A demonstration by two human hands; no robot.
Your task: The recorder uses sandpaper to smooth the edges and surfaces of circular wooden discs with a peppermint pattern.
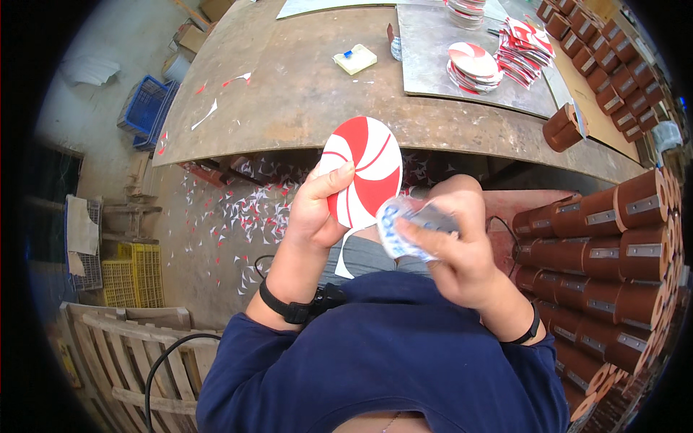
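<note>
Your left hand (317,209) pinches the red-and-white swirl disc (364,169), fingers closed on its edge; your right hand (451,245) grips a tape roll (408,227).

Red/white swirl disc (364,167) upright; blue-white tape roll (404,227) beside it.
</note>
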